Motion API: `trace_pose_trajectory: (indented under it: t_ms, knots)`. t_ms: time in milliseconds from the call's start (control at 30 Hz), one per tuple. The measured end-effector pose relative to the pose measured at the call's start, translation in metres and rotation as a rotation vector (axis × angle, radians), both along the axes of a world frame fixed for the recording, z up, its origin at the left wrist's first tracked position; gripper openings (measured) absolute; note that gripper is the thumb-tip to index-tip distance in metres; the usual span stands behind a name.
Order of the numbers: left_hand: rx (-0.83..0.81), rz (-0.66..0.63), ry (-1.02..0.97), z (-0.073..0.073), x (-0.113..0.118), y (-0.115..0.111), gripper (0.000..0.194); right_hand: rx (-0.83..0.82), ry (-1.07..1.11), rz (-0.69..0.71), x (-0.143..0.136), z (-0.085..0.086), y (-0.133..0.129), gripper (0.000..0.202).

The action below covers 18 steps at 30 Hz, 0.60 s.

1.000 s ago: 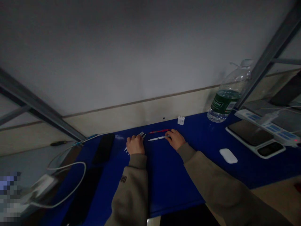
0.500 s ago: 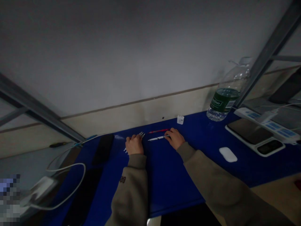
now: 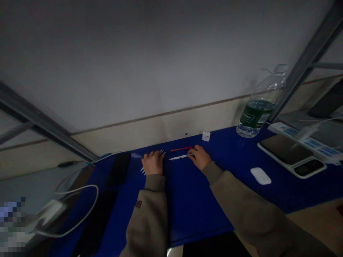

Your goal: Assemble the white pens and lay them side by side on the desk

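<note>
My left hand point(image 3: 153, 164) is closed over several thin pens point(image 3: 162, 154) on the blue tabletop point(image 3: 193, 200). Their dark and pale tips stick out to the right of the fingers, and white ends show at the lower left; the middle is hidden under the palm. To the right, the fingers of my right hand point(image 3: 200, 158) pinch the right end of a white pen point(image 3: 178, 157), which points left. Just behind it, roughly parallel, lies a red pen point(image 3: 180, 148), its right end close to my right fingertips.
A white charger plug point(image 3: 206, 136) and a large water bottle point(image 3: 254, 116) stand near the wall. Rightward are a white oval case point(image 3: 261, 176), a scale point(image 3: 292, 153) and a power strip point(image 3: 324, 148). Dark flat objects point(image 3: 118, 169) and a white cable point(image 3: 97, 200) lie left.
My left hand has shifted very slightly left, and the pen tips beside it have turned a little. My right hand stays on the white pen.
</note>
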<state>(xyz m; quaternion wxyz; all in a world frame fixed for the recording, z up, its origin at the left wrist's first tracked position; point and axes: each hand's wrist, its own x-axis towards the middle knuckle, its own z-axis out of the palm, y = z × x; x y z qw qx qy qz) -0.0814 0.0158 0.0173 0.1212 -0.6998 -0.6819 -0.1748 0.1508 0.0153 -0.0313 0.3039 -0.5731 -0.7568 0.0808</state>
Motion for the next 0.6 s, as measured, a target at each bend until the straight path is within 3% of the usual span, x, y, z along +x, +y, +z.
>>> trace_pose_trajectory:
  t_ms: [233, 367, 600]
  knots:
    - [-0.042, -0.497, 0.022, -0.015, 0.024, 0.003, 0.03, 0.038, 0.009, 0.085, -0.005, 0.005, 0.001, 0.008]
    - [-0.089, -0.476, 0.073, -0.024, 0.033, 0.002, 0.028, 0.027, -0.003, 0.117, -0.008, 0.01, 0.001, 0.014]
    - [-0.105, -0.449, 0.082, -0.011, 0.04, -0.004, 0.032, -0.019, -0.095, 0.312, -0.007, 0.012, -0.002, 0.022]
